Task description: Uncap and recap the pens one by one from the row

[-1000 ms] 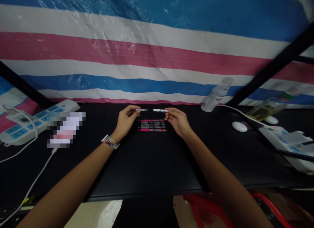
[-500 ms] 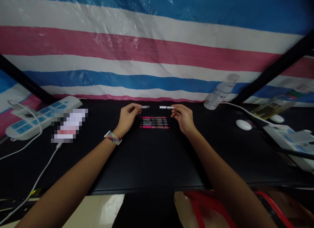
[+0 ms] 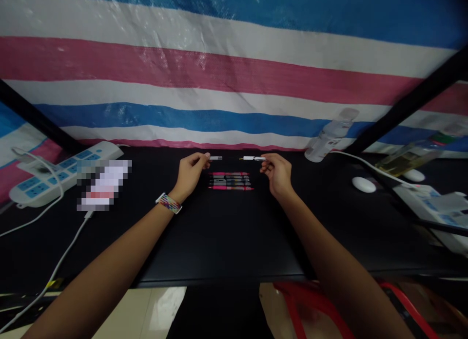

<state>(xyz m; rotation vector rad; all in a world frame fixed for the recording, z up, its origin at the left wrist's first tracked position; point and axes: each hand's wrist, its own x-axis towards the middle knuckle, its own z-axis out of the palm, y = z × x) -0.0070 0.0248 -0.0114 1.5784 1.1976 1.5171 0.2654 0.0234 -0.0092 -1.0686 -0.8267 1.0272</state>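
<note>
Near the back of the black table, my left hand [image 3: 192, 172] pinches a short grey and white pen part [image 3: 216, 158] that points right. Across a gap, my right hand [image 3: 278, 172] holds a white pen piece [image 3: 253, 158] by its right end, a thin tip showing at its left end. The two pieces are apart and roughly in line. Between and in front of my hands lies a row of several pens [image 3: 229, 181], the front and back ones pink, the middle ones dark or grey.
At the left are a power strip [image 3: 69, 168], a blurred-out phone [image 3: 104, 185] and its white cable. To the right stand a clear bottle [image 3: 331, 134], a white mouse-like object [image 3: 363, 184], a bottle of yellowish liquid [image 3: 411, 156] and another power strip [image 3: 438, 207].
My right hand has moved slightly right with the white piece, widening the gap, and a thin tip now shows at its left end. My left hand has hardly moved.
</note>
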